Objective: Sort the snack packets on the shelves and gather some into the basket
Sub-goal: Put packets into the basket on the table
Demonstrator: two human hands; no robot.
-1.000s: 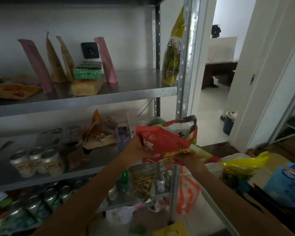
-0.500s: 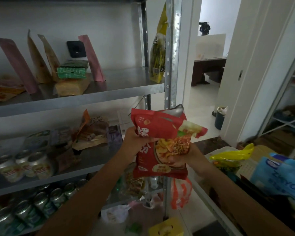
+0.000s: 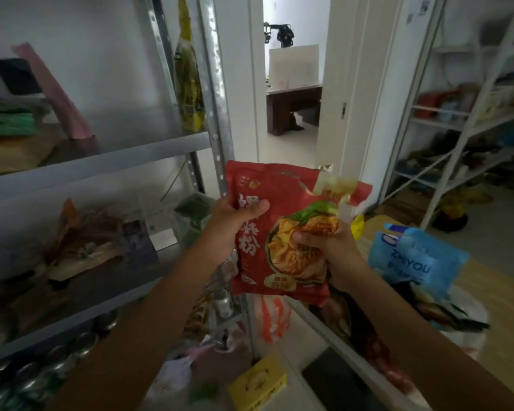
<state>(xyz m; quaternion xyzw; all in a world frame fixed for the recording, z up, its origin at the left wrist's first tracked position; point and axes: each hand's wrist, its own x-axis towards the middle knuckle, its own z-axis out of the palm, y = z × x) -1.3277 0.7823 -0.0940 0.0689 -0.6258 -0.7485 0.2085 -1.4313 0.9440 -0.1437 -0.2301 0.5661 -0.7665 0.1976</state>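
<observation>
Metal shelves point(image 3: 101, 164), blue pack point(image 3: 413, 259) beside red packet point(image 3: 279, 203)

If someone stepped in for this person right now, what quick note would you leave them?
Left hand grips the red noodle packet by its left edge.
Right hand grips its right side, thumb on front.
Done: packet in hand, upright beside the metal shelf, not yet placed.
A blue packet lies on the pile at lower right.
Left: place it, sort the shelf packets.

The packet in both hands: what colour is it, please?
The packet is mainly red; head view shows it best.
</observation>
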